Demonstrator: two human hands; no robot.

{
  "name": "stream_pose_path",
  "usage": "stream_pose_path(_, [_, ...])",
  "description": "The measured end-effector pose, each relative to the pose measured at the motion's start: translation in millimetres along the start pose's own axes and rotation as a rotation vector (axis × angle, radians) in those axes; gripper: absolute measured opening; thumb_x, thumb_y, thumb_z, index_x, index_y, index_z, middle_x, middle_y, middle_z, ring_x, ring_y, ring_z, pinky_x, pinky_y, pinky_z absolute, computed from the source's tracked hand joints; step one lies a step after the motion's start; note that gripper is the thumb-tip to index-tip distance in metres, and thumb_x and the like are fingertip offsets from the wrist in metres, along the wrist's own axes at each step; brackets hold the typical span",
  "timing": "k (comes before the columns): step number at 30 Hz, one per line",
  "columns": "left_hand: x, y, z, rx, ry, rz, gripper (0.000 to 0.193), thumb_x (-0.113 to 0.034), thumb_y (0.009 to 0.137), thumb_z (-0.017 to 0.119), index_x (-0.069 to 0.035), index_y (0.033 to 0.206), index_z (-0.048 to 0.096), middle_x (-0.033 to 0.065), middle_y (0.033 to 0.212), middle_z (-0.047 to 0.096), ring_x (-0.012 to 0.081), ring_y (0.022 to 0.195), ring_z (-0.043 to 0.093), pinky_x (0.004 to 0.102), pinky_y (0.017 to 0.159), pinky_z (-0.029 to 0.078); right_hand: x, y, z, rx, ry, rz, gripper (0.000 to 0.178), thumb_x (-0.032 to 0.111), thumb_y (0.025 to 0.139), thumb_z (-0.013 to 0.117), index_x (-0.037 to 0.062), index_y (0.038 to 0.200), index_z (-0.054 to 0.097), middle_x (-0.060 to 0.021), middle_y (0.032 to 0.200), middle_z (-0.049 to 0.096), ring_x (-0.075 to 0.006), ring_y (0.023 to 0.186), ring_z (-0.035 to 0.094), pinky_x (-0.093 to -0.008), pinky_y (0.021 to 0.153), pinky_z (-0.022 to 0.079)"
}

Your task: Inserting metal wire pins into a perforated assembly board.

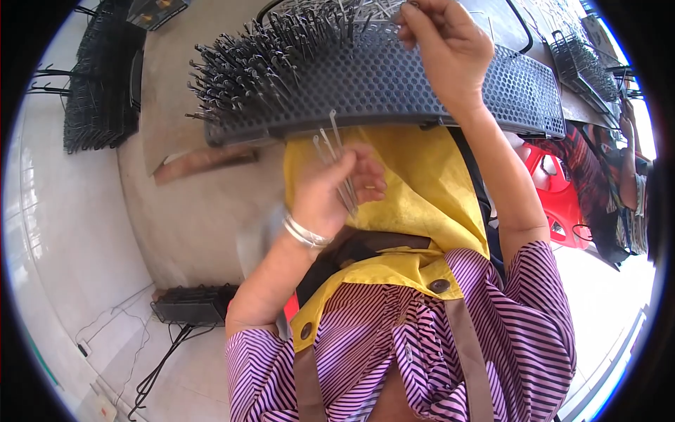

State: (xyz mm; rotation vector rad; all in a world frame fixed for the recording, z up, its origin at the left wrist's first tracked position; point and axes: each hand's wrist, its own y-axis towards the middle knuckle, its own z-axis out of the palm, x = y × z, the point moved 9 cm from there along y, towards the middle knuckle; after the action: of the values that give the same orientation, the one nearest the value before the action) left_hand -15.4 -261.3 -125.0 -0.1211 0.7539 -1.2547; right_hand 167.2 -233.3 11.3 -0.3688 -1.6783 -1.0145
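Note:
My left hand [332, 184] is closed round a few thin silver metal rods [332, 144], which stick up past the thumb in front of the yellow apron. Their upper ends look slightly widened. At the top edge, my right hand [453, 41] is raised over a dark grey perforated basket [394, 88], its thumb and fingers pinched together. What sits in that pinch is too small to make out. Many black-tipped rods [260, 63] bristle from the basket's left part. Paler bare rods [380, 10] lie crosswise behind, near my right fingers.
A second dark basket of rods [102, 84] stands at the far left, and another basket [587, 70] at the far right. A red plastic stool [562, 193] is on the right, beside another person's arm [631, 148]. A black box-shaped item [193, 306] lies lower left near cables.

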Motion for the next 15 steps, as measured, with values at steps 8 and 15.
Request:
stream_pose_path(8, [0, 1, 2, 0.040, -0.027, -0.010, 0.028, -0.022, 0.084, 0.045, -0.001, 0.102, 0.046, 0.0126, 0.084, 0.057, 0.0220, 0.073, 0.057, 0.0335, 0.066, 0.048, 28, -1, 30, 0.217, -0.327, -0.408, 0.006, -0.002, 0.072, 0.057, -0.0005, 0.078, 0.055, -0.0119, 0.060, 0.054, -0.0181, 0.051, 0.055, -0.0262, 0.045, 0.041])
stream_pose_path(15, [-1, 0, 2, 0.037, -0.067, -0.013, 0.027, -0.018, 0.085, 0.044, 0.002, 0.102, 0.048, 0.0149, 0.084, 0.057, 0.0229, 0.072, 0.058, 0.0329, 0.063, 0.050, 40, -9, 39, 0.264, -0.032, -0.818, 0.009, -0.004, 0.068, 0.058, 0.0000, 0.075, 0.054, -0.0148, 0.062, 0.053, -0.0292, 0.051, 0.053, -0.0323, 0.045, 0.041])
